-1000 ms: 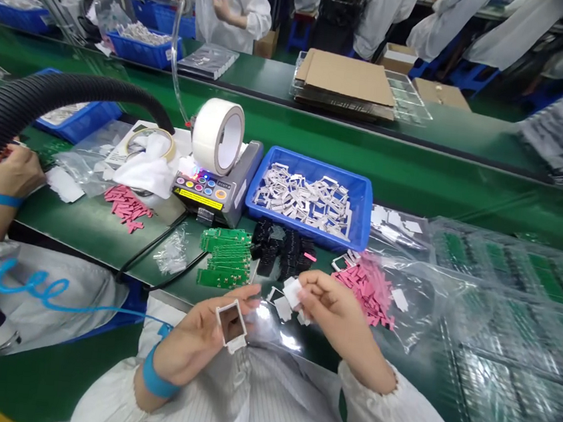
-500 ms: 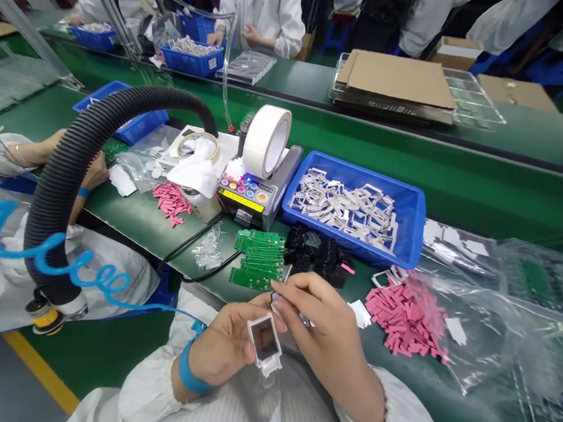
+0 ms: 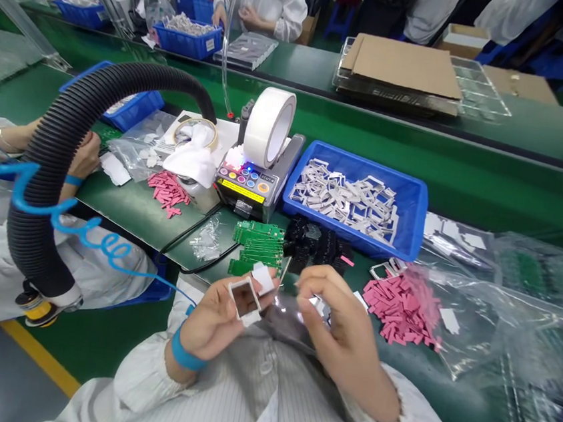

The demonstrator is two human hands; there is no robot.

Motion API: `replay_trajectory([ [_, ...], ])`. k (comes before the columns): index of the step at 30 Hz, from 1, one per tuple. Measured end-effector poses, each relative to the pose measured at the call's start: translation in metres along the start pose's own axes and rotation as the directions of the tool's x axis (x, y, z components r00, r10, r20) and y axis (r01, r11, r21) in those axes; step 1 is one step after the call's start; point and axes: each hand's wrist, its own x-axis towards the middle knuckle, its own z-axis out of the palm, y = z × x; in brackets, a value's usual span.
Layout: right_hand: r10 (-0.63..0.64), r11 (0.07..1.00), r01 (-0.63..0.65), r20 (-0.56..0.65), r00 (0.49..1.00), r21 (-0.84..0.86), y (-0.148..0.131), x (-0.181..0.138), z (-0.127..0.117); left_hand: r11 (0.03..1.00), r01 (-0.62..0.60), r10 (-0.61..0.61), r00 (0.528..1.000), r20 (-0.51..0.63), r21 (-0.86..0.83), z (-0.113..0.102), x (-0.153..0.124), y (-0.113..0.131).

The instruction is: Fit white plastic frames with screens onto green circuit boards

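Pinching white frame (image 3: 242,299) in left hand (image 3: 212,321) over lap, just short of bench (image 3: 131,205) edge, w/ white patch (image 3: 263,277) at top corner – curling right hand (image 3: 337,321) just beside, clear of frame, contents not discernible – advising gripping by edges, fingers off window, squaring patch before pressing.

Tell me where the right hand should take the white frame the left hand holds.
Pinch the frame by its thin upper rim, coming from above and the right. It is an open square, so only the narrow rim offers grip, and the left hand appears to cover its left side and underside.
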Motion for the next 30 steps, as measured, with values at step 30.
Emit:
replay_trajectory([
  [30, -0.098, 0.825, -0.021, 0.179, 0.979, 0.565, 0.003, -0.003, -0.026, 0.892, 0.428, -0.334, 0.842, 0.423, -0.149, 0.019, -0.004, -0.002],
])
